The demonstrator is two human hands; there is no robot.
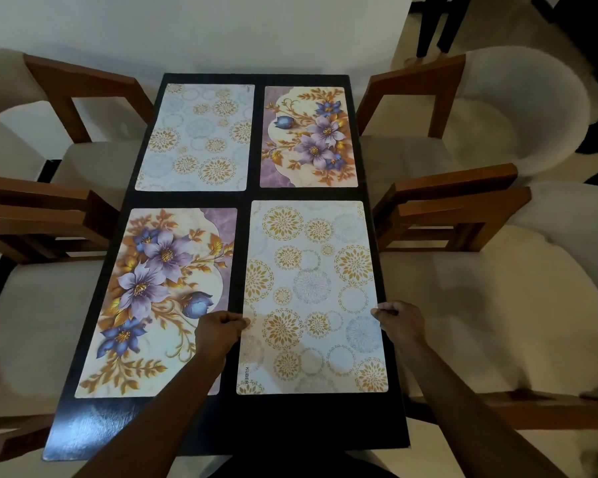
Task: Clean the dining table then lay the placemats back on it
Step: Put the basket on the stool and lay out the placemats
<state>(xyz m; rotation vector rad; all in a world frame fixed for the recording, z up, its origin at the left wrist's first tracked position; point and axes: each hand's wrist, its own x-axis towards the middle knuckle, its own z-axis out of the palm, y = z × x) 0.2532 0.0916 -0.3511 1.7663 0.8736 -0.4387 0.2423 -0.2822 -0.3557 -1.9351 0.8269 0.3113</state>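
Observation:
A black dining table (249, 419) carries several placemats in a two-by-two grid. The near right placemat (311, 298), white with gold circular leaf patterns, lies flat. My left hand (218, 331) pinches its left edge and my right hand (399, 320) pinches its right edge. To its left lies the purple-flower placemat (156, 298), partly covered by my left forearm. At the far end lie a pale gold-circle placemat (195, 138) on the left and another purple-flower placemat (308, 138) on the right.
Wooden chairs with cream seats flank the table: two on the left (32, 305) (83, 108) and two on the right (497, 305) (463, 108). A white wall stands behind the far end. Dark furniture legs (439, 22) rise at the back right.

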